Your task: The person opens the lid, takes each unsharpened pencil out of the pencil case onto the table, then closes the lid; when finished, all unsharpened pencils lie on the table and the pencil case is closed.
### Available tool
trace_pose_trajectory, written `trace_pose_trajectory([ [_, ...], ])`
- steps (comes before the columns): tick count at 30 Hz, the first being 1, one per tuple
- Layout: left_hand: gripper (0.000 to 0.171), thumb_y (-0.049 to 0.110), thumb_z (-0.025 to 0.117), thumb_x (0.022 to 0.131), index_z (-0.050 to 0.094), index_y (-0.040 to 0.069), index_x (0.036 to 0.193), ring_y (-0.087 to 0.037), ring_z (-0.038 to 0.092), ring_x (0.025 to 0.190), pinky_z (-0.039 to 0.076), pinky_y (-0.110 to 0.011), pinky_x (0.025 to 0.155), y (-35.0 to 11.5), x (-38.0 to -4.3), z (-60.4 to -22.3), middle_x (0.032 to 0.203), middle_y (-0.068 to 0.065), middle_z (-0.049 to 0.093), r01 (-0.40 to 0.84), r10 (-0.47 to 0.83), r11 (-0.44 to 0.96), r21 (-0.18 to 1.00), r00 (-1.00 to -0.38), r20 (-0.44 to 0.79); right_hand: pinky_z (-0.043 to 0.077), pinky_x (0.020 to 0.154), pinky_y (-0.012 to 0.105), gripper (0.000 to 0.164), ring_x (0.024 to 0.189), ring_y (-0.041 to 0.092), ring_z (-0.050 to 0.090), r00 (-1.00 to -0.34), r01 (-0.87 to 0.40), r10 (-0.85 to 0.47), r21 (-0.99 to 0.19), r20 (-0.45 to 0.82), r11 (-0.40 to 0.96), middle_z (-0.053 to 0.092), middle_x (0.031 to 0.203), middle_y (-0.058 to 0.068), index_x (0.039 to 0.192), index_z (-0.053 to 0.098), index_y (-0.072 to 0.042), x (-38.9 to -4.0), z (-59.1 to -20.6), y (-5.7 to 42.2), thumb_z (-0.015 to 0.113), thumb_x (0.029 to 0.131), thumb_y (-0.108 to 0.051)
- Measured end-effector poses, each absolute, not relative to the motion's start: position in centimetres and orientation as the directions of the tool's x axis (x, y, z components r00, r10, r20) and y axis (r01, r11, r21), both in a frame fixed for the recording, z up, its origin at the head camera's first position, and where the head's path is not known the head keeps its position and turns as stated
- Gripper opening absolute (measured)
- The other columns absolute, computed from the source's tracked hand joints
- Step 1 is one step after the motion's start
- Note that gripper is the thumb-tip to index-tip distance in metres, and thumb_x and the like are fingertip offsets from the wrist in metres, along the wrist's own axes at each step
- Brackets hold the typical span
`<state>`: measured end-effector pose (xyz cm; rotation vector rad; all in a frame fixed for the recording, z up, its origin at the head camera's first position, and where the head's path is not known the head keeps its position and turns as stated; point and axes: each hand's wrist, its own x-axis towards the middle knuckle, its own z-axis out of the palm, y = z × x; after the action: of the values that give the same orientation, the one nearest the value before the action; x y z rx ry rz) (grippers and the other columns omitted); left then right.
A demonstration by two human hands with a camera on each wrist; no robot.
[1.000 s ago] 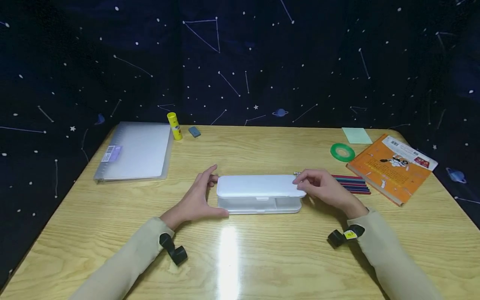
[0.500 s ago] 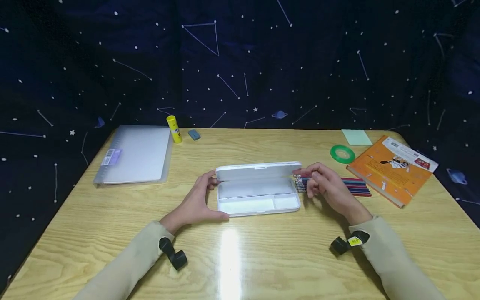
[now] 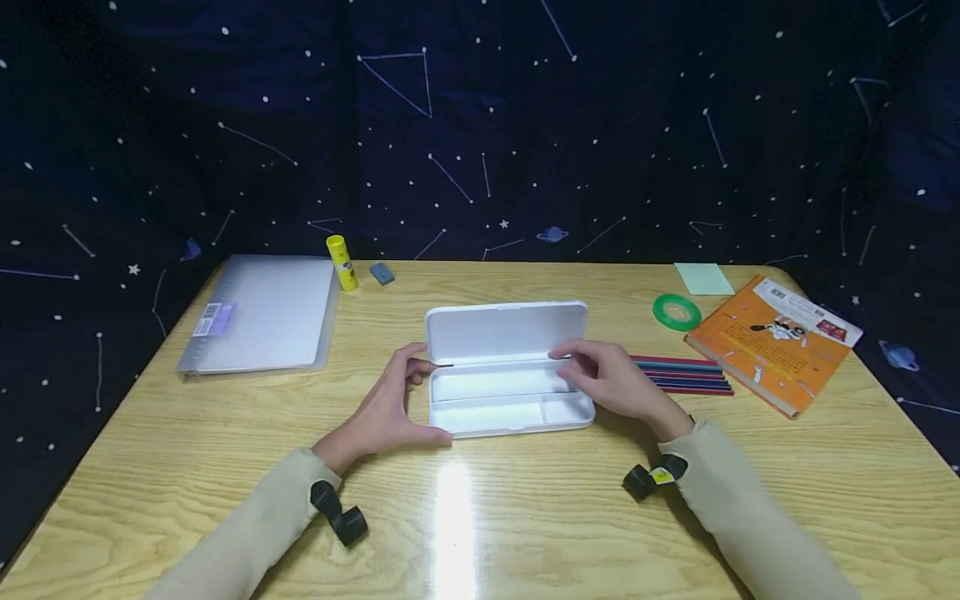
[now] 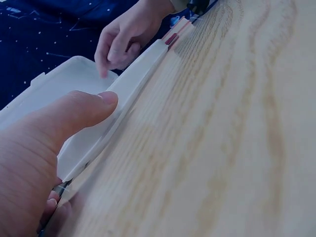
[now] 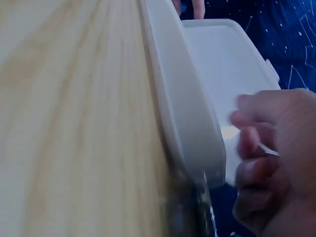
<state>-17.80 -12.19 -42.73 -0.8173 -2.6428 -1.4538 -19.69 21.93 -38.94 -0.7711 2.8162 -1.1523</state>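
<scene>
A white pencil case (image 3: 495, 417) lies on the table with its lid (image 3: 506, 333) raised and tilted back. Its tray shows a long rear compartment and a divided front one, with nothing visible inside. My left hand (image 3: 382, 408) grips the case's left end, thumb (image 4: 94, 106) on the front wall and fingers at the back corner. Over the right end hovers my right hand (image 3: 618, 379), fingers (image 5: 256, 106) loosely bent and holding nothing. Just right of the case lie several pencils (image 3: 686, 375), their near ends hidden behind the right hand.
At the left back are a clear binder (image 3: 262, 312), a yellow glue stick (image 3: 341, 262) and a grey-blue eraser (image 3: 382, 273). Toward the right are a green tape roll (image 3: 677, 312), pale green sticky notes (image 3: 703, 279) and an orange book (image 3: 776, 346). A dark star-patterned cloth (image 3: 480, 125) hangs behind.
The pencil case's lid has swung up and back from nearly closed. My right hand let go of it and moved left over the case's right end. The left hand kept its hold.
</scene>
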Motion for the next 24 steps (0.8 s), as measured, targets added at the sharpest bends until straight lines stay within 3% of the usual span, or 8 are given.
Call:
trace_pose_trajectory([
  [4,0.123,0.032,0.094,0.056,0.018,0.012,0.151,-0.022,0.048,0.115,0.041,-0.041,0.100,-12.1,-18.0,-42.6,0.130,-0.008,0.053,0.455,0.448,0.447,0.770,-0.859,0.248,0.038,0.057,0.021,0.018,0.063,0.008,0.044,-0.834,-0.498,-0.541,-0.569,0.108,0.654,0.054,0.069,-0.008,0.104,0.074,-0.012,-19.6,-38.5,21.0,0.072,0.087,-0.017],
  [10,0.127,0.038,0.092,0.057,0.014,0.015,0.154,-0.020,0.044,0.111,0.040,-0.042,0.098,-11.9,-18.0,-42.4,0.130,-0.004,0.054,0.453,0.457,0.488,0.746,-0.861,0.224,0.043,0.063,0.022,0.012,0.069,0.005,0.052,-0.810,-0.533,-0.586,-0.468,0.040,0.705,0.072,0.085,-0.006,0.094,0.078,-0.015,-18.9,-38.2,20.0,0.072,0.087,-0.022],
  [14,0.129,0.038,0.092,0.057,0.012,0.015,0.155,-0.018,0.042,0.110,0.040,-0.041,0.098,-12.0,-17.9,-42.4,0.129,-0.002,0.054,0.455,0.459,0.503,0.735,-0.861,0.219,0.041,0.059,0.021,0.006,0.064,0.005,0.049,-0.813,-0.521,-0.582,-0.477,0.024,0.708,0.064,0.073,-0.008,0.088,0.074,-0.015,-18.6,-38.0,19.5,0.072,0.087,-0.020],
  [18,0.129,0.039,0.092,0.056,0.011,0.016,0.155,-0.017,0.042,0.110,0.040,-0.040,0.098,-12.1,-17.9,-42.5,0.129,-0.002,0.054,0.454,0.460,0.511,0.729,-0.862,0.215,0.039,0.060,0.021,0.006,0.066,0.007,0.046,-0.824,-0.523,-0.566,-0.436,0.037,0.733,0.055,0.073,-0.009,0.082,0.069,-0.018,-18.3,-37.9,18.9,0.073,0.086,-0.021],
  [24,0.129,0.039,0.092,0.056,0.011,0.016,0.155,-0.018,0.042,0.110,0.041,-0.041,0.097,-12.2,-17.9,-42.5,0.129,-0.002,0.054,0.455,0.455,0.511,0.729,-0.863,0.220,0.043,0.064,0.023,0.007,0.067,0.007,0.049,-0.822,-0.532,-0.567,-0.420,0.049,0.735,0.060,0.074,-0.008,0.083,0.065,-0.016,-18.3,-38.0,17.9,0.071,0.087,-0.018],
])
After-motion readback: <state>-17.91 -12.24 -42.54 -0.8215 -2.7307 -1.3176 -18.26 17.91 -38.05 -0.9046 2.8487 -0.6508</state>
